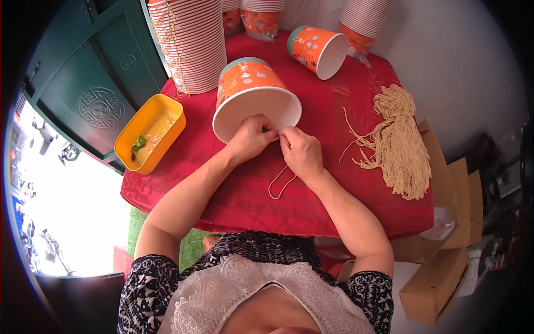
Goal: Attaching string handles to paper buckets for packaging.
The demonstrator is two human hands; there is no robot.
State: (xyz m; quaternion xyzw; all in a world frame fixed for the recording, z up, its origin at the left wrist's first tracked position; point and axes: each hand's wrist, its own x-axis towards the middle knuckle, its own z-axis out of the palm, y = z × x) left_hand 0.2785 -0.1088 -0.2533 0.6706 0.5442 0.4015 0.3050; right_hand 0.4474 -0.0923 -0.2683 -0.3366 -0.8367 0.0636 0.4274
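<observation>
A large orange paper bucket (250, 80) with a green base band lies on its side on the table, its white inside facing me. At the near edge of its rim, my left hand (253, 137) is closed in a pinch, thumb and fingers together. Right beside it my right hand (301, 151) pinches too, fingertips meeting those of the left. Between them is a thin beige cord (282, 181), whose loose loop hangs below my right hand onto the cloth. The exact spot where the cord meets the rim is hidden by my fingers.
A red cloth covers the table (356, 206). A tall stack of buckets (189, 47) stands far left, a yellow tub (150, 133) below it. Another bucket (318, 51) lies at the back. A bundle of beige cords (403, 145) lies right; cardboard boxes (434, 284) sit beyond.
</observation>
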